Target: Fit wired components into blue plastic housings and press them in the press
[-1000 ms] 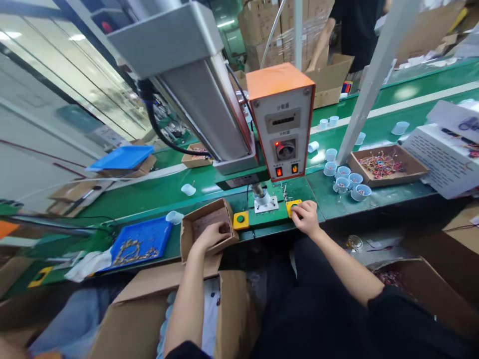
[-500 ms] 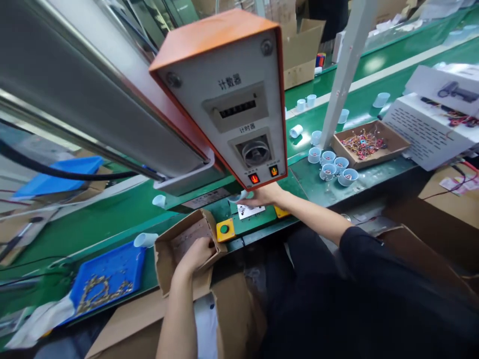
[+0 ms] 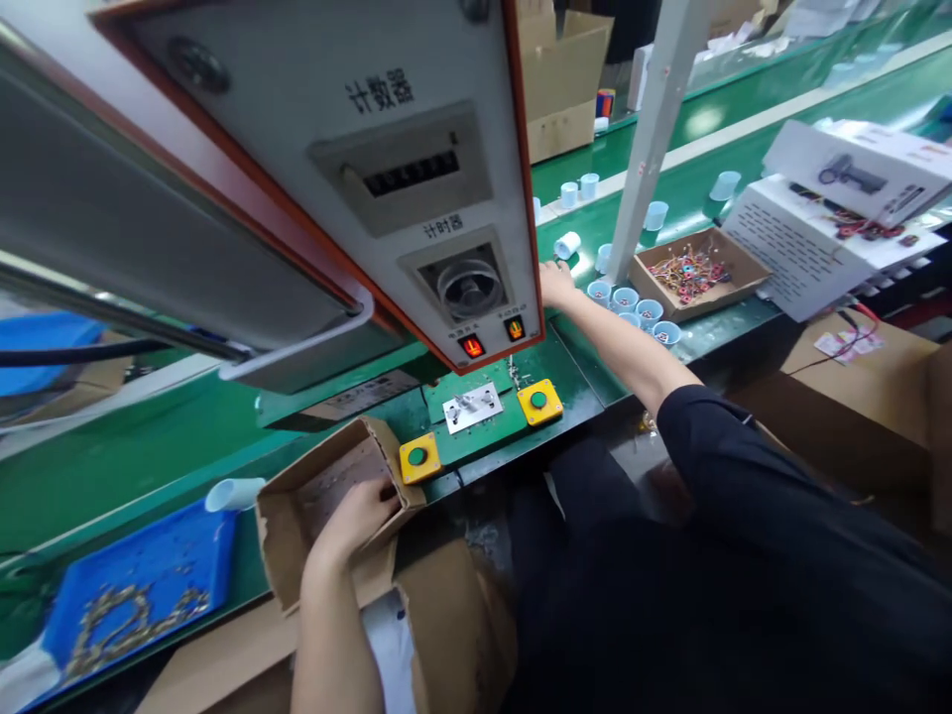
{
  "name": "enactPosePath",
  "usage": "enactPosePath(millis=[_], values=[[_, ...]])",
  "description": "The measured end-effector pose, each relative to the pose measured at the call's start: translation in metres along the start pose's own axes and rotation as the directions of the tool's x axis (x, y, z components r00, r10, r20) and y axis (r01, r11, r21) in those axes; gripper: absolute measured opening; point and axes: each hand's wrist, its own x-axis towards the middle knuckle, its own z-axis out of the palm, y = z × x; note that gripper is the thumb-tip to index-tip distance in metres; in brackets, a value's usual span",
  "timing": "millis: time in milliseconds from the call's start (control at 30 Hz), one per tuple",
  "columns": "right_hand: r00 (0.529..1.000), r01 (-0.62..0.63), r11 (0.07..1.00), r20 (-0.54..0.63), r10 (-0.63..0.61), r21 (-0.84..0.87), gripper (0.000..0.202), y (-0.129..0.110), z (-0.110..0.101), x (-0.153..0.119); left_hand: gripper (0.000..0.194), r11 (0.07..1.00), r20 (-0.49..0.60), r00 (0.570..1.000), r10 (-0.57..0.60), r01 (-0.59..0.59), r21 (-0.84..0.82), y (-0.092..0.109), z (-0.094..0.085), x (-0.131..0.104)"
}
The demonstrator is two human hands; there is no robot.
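My left hand (image 3: 366, 509) is inside an open cardboard box (image 3: 338, 458) by the bench's front edge, its fingers curled; its fingertips and anything in them are hidden. My right hand (image 3: 556, 285) stretches over the far bench, just below a light-blue cup (image 3: 567, 245) lying on its side. The orange-edged machine head partly covers that hand, so its grip is unclear. Between my arms sits a metal plate fixture (image 3: 473, 407), with a yellow-cased green button (image 3: 420, 457) to its left and another yellow button box (image 3: 539, 401) to its right.
The machine head (image 3: 476, 178) with counter and timer hangs close above the bench. Several filled cups (image 3: 649, 314) stand beside a box of wired parts (image 3: 695, 276). A white post (image 3: 654, 129) rises nearby. A blue tray (image 3: 204, 545) holds small metal pieces at left.
My right hand has moved from over the plate fixture, where a cup was at its fingers, to the far bench. My left hand stays in the box. The view has shifted, bringing the machine head closer.
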Motion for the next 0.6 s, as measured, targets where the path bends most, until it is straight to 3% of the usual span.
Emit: enactPosePath(millis=[100,200,233,300,367,467,533,600], values=[[0.959,-0.162,0.98,0.214,0.184,-0.118,0.082,0.029,-0.037,-0.01,0.031,1.0,-0.135,0.991,0.008,-0.006,0.01,-0.001,-0.001,-0.01],[0.828,-0.307,0.909,0.391,0.401,-0.282,0.075,0.05,-0.078,-0.022,0.036,0.998,-0.33,0.942,-0.062,0.065,-0.004,0.003,0.004,-0.022],[0.831,-0.325,0.9,0.366,0.419,-0.29,0.066,0.052,-0.089,-0.028,0.035,0.995,-0.372,0.923,-0.099,0.101,-0.014,0.006,0.007,-0.026],[0.906,-0.31,0.924,0.225,0.358,-0.224,0.052,0.042,-0.103,-0.045,0.032,0.987,-0.416,0.896,-0.156,0.159,-0.029,0.014,0.014,-0.032],[0.974,-0.224,0.97,0.016,0.226,-0.094,0.046,0.013,-0.104,-0.069,0.029,0.982,-0.439,0.88,-0.183,0.188,-0.034,0.022,0.021,-0.035],[0.971,0.008,0.988,-0.239,0.029,0.155,0.045,-0.058,-0.083,-0.117,0.026,0.981,-0.477,0.857,-0.194,0.177,-0.082,0.029,0.027,-0.035],[0.957,0.179,0.932,-0.274,-0.091,0.316,0.049,-0.111,-0.06,-0.145,0.026,0.98,-0.511,0.837,-0.195,0.139,-0.145,0.028,0.028,-0.034],[0.961,0.243,0.857,-0.23,-0.151,0.454,0.06,-0.157,-0.035,-0.161,0.027,0.976,-0.53,0.826,-0.192,0.103,-0.193,0.025,0.027,-0.033]])
